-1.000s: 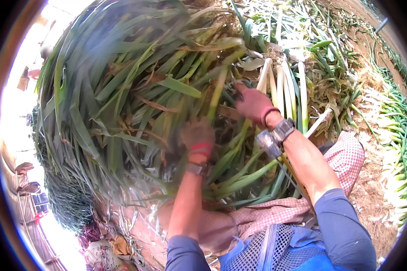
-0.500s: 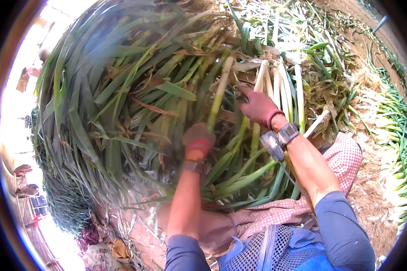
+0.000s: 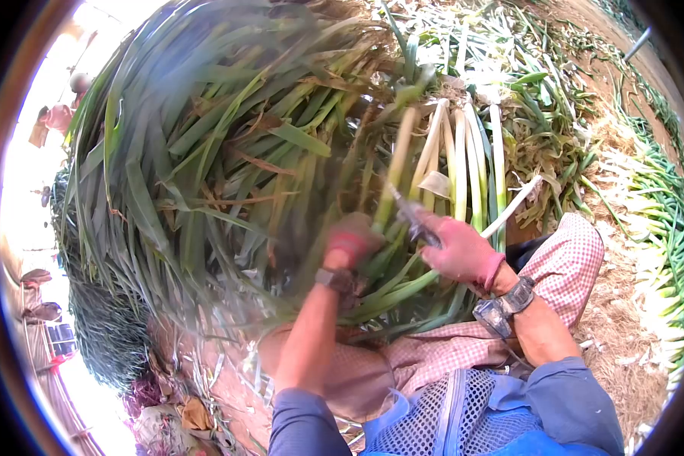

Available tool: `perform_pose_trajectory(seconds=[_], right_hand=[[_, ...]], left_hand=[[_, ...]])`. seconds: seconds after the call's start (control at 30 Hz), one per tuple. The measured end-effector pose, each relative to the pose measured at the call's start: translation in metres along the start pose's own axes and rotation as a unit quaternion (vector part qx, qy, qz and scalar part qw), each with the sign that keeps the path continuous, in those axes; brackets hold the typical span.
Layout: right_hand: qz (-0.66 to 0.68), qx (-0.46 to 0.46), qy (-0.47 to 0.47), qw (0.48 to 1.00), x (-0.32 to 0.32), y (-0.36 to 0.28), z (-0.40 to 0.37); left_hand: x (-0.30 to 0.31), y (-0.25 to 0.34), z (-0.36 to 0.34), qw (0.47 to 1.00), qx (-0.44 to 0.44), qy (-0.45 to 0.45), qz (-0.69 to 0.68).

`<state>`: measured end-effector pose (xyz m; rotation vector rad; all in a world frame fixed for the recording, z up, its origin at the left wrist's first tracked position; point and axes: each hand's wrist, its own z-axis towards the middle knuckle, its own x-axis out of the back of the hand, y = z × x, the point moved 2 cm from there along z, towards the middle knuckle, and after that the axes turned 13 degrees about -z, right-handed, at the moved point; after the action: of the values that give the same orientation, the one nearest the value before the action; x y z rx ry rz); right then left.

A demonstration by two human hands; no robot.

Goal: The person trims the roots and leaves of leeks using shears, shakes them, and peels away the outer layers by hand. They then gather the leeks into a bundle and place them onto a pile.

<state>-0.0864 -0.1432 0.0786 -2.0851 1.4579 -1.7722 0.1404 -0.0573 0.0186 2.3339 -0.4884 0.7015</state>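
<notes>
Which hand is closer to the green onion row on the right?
The right hand. It is between the row and the left hand, which is by the leafy pile.

Stalks [image 3: 460, 167] right of leaves [image 3: 159, 152]

Gripping a small bladed tool [image 3: 416, 220] in the gloved right hand [image 3: 463, 249], close by a pale stalk [image 3: 397, 166] — holding the blurred left hand [image 3: 353, 237] low beside the leafy heap [image 3: 167, 144] — with more pale stalks [image 3: 475, 167] lined up alongside.
</notes>
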Motion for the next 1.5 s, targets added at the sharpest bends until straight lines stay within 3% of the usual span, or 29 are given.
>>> perform_pose_trajectory(seconds=[0.1,0.17,0.23,0.3,0.37,0.47,0.57,0.73,0.83,0.97,1.03,1.2,1.27,1.33,1.43,1.5], right_hand=[[0.017,0.084,0.002,0.996,-0.020,0.000,0.005],[0.001,0.027,0.037,0.999,-0.016,-0.002,0.019],[-0.028,-0.010,0.046,0.998,-0.008,-0.011,0.023],[-0.001,0.046,-0.038,0.998,-0.016,-0.016,0.026],[0.010,0.034,-0.042,0.998,-0.023,-0.025,0.027],[-0.020,-0.017,-0.055,0.998,-0.026,-0.039,0.034],[0.008,0.051,-0.111,0.992,-0.037,-0.044,0.034],[0.019,0.031,-0.029,0.999,-0.051,-0.034,0.080],[-0.021,-0.033,-0.035,0.999,-0.028,-0.036,0.108],[-0.026,-0.033,0.024,0.999,-0.013,-0.023,0.140],[-0.025,-0.025,0.040,0.999,-0.001,-0.022,0.137],[0.065,0.026,-0.044,0.997,-0.024,-0.021,0.061],[0.075,0.063,-0.040,0.994,-0.042,-0.025,0.032],[0.007,0.051,-0.085,0.995,-0.051,-0.031,0.015],[-0.016,-0.002,-0.067,0.998,-0.049,-0.038,0.020],[-0.023,0.014,-0.081,0.996,-0.054,-0.041,0.018]], left_hand=[[-0.016,0.008,-0.018,1.000,0.003,-0.010,-0.028],[-0.019,-0.002,-0.022,1.000,-0.022,0.008,-0.009],[-0.009,-0.009,-0.027,0.992,-0.012,0.040,-0.123],[0.007,-0.026,-0.026,0.984,-0.038,0.064,-0.160],[0.022,-0.046,-0.011,0.979,0.010,0.166,-0.118],[0.034,-0.057,-0.007,0.976,0.066,0.207,-0.020],[0.028,-0.056,-0.004,0.975,0.082,0.208,-0.009],[0.016,-0.063,0.015,0.967,0.067,0.242,0.048],[0.020,-0.057,0.017,0.967,0.077,0.237,0.059],[0.021,-0.060,0.032,0.965,0.062,0.239,0.085],[0.030,-0.057,0.040,0.969,0.075,0.222,0.083],[0.036,-0.082,0.051,0.986,0.058,0.156,0.012],[0.027,-0.101,0.064,0.974,0.044,0.210,-0.074],[0.028,-0.103,0.064,0.972,0.027,0.219,-0.080],[0.026,-0.112,0.070,0.966,0.022,0.232,-0.114],[0.027,-0.115,0.074,0.961,0.034,0.236,-0.143]])
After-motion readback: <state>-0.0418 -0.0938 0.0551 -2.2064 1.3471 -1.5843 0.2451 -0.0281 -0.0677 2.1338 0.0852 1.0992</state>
